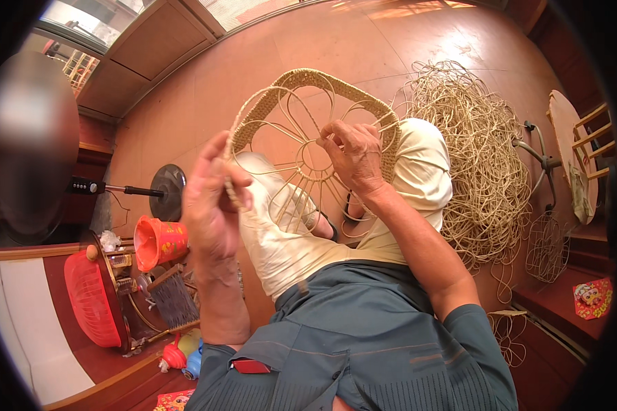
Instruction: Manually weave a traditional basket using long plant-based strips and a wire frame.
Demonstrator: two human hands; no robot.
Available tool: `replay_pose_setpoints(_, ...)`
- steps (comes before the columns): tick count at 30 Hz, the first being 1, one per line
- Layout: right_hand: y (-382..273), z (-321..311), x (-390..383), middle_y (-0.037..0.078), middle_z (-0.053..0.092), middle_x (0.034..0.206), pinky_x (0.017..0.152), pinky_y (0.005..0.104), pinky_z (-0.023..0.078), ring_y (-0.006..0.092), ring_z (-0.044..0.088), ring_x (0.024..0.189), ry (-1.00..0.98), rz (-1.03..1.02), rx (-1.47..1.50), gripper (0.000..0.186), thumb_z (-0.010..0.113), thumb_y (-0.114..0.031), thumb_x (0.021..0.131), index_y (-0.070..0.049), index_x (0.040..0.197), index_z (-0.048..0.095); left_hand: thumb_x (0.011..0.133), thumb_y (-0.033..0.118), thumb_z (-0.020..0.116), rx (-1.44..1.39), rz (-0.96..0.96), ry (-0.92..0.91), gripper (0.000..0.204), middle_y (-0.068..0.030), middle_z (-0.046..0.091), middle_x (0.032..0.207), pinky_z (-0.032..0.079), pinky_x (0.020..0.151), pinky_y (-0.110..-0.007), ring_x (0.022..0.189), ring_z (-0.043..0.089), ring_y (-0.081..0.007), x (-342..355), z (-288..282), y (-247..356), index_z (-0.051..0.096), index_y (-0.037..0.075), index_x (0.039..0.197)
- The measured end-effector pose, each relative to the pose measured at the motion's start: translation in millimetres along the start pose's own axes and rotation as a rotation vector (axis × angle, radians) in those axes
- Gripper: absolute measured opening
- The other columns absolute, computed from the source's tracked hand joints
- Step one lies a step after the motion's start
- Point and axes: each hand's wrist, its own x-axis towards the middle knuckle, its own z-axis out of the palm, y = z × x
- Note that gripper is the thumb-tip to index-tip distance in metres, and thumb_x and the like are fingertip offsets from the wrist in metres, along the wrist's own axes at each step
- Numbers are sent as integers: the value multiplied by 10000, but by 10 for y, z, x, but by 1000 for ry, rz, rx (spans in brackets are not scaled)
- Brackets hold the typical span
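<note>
Have basket [259, 113] tilted up against the knees [421, 147], right in front of the body; see a woven band around its edge, bare spokes and loops inside. Grip the left edge with the left hand [216, 185], fingers curled nearly closed around it. Pinch with the right hand [353, 151] over the spokes, thumb to forefinger, other fingers bent; seem to have cord [275, 88] between the tips (too small to swear by). See a big tangled heap [469, 164] of the same stuff on the floor, just beside the right knee; spot wire rack [547, 246] past it. On the left, note fan base [166, 190], bucket [159, 243] and red crate [92, 298].
</note>
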Motion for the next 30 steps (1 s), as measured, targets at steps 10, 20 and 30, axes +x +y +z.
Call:
replay_pose_setpoints(10,5,-39,-5,38,754,918,925,456,468,276,705,906,-100,-98,-93,91,759,-212,976,-171,1056,777,1170,222,587,-139,-579,-31,467,-125,812,1070,624,774,-278,810,730,-127,-116,-60,-1122,540,-17,1568)
replay_pose_setpoints(20,-9,-58,37,35,746,923,960,454,487,265,736,941,-207,-77,-201,174,758,-158,918,-156,1092,766,1177,187,472,68,-582,-35,566,-150,775,1029,607,609,-279,666,726,-142,111,190,-1341,374,28,1712)
replay_pose_setpoints(30,45,-84,56,46,747,909,923,439,487,260,736,913,-245,-88,-125,158,767,-174,958,-138,1112,770,1186,342,548,236,-644,-108,302,34,566,715,420,482,-236,525,498,-60,97,161,-1352,654,61,1148)
